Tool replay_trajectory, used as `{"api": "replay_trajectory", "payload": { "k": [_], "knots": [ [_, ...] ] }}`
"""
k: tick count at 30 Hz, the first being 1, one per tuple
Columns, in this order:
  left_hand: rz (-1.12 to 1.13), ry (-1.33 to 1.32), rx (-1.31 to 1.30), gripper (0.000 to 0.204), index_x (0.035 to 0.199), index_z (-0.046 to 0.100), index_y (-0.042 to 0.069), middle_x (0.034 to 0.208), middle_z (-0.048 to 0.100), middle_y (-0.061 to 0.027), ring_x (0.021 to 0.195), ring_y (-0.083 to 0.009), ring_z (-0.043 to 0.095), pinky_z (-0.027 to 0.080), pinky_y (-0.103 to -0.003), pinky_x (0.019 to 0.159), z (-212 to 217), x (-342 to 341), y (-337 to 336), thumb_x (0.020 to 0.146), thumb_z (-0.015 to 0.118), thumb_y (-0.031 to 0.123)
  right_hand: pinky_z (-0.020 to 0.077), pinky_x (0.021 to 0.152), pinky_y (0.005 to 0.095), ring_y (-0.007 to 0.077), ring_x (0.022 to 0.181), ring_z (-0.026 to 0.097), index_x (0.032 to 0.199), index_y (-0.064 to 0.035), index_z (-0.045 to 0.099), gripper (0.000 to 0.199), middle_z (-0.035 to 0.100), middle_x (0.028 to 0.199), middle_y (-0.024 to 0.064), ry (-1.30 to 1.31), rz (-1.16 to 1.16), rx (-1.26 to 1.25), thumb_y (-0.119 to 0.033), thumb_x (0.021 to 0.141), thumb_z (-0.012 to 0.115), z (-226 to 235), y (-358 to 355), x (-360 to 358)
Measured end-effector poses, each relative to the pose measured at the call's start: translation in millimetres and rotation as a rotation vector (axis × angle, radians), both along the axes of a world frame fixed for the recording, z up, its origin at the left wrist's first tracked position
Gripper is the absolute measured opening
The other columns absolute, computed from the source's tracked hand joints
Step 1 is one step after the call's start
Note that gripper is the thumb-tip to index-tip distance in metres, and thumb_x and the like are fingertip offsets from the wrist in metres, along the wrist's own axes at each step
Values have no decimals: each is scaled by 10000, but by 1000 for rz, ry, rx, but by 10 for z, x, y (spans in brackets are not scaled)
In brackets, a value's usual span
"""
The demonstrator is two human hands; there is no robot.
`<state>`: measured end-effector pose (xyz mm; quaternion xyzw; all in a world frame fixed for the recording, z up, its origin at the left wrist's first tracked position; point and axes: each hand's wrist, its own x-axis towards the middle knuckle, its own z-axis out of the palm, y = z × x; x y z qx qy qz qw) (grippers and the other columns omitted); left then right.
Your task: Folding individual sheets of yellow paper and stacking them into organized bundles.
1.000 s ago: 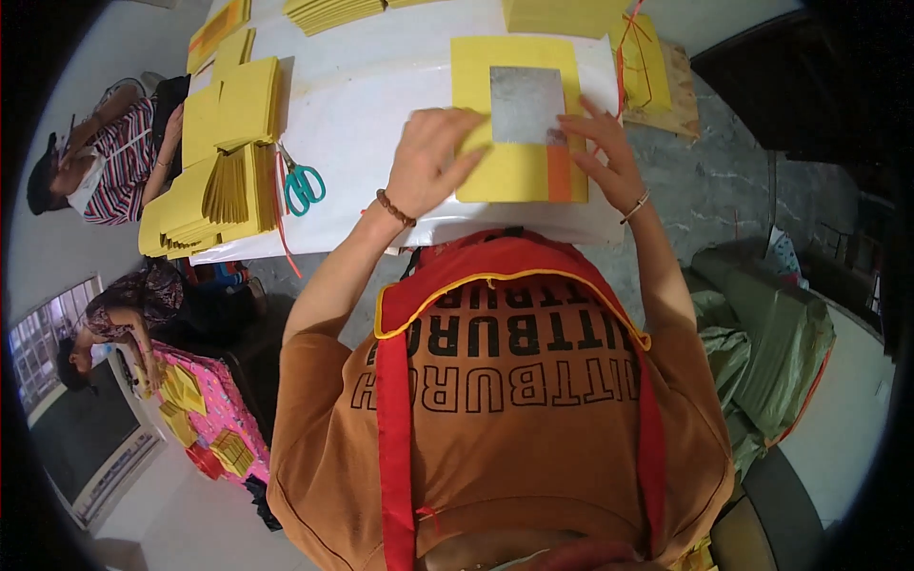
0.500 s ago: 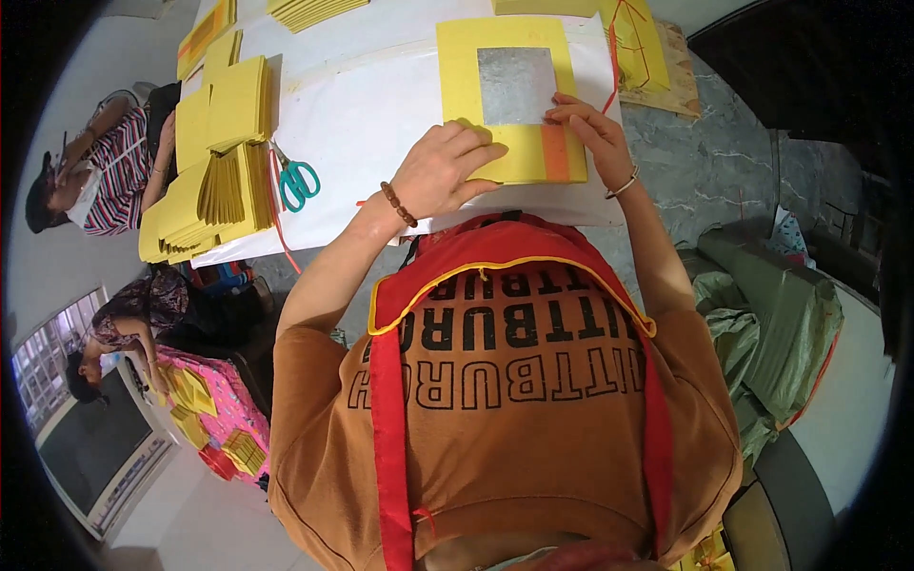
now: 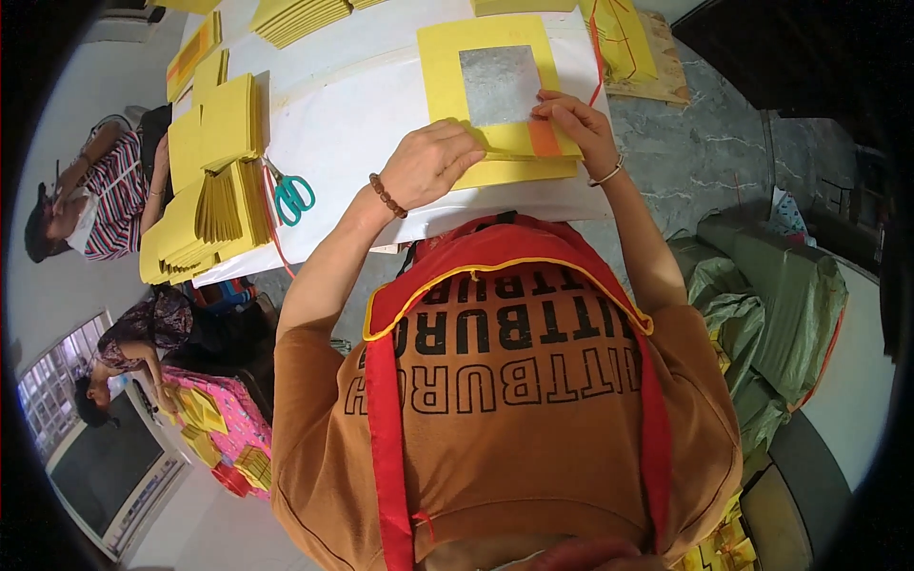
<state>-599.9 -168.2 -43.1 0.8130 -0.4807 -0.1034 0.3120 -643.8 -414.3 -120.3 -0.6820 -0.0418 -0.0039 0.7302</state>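
In front of me on the white table lies a yellow paper sheet (image 3: 441,81) with a silver-grey rectangle and an orange strip. Its near edge is lifted and bent, and more yellow paper (image 3: 519,172) shows beneath. My left hand (image 3: 430,164), a beaded bracelet at its wrist, is closed on the near left corner. My right hand (image 3: 583,135), wearing a light bangle, has its fingers curled at the right edge beside the orange strip, pinching the sheet. Teal-handled scissors (image 3: 294,198) lie left of my left hand, near the piled yellow paper.
Stacks of folded yellow paper (image 3: 228,119) line the left side of the white table (image 3: 352,105), with more at its far edge. A tied yellow bundle (image 3: 619,43) is at the far right. Two people sit at left, one by a pink-covered table (image 3: 238,414). Green wrapped bundles (image 3: 790,305) stand at right.
The sheet's near edge has come up off the paper beneath, and a gap now shows between the layers. Both hands stay at its near edge.
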Motion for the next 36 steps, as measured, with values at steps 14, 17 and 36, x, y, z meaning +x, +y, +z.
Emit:
{"api": "replay_trajectory", "payload": {
  "k": [14, 17, 36],
  "knots": [
    [77, 225, -52, 157, 835, 578, -7, 747, 578, -131, 652, -281, 555, 444, -331, 594, -38, 76, 48, 819, 511, 134, 311, 966, 325, 202, 1122, 447, 922, -24, 618, 299, 614, 982, 69, -2, -37, 123, -244, 902, 417, 17, 8, -3],
    [141, 319, -60, 170, 823, 581, -10, 695, 565, -119, 582, -225, 534, 428, -308, 551, -72, 85, 54, 812, 521, 148, 308, 967, 324, 200, 1120, 449, 923, -22, 618, 308, 614, 979, 74, -5, -41, 113, -242, 907, 404, 3, 15, -1],
    [224, 639, -62, 168, 773, 575, -13, 597, 503, -2, 547, -58, 433, 369, -219, 497, -165, 182, 62, 795, 506, 139, 256, 998, 354, 244, 1131, 435, 984, 20, 584, 477, 574, 1059, 134, 21, -51, 117, -321, 938, 254, -62, -41, 22]
  ]
}}
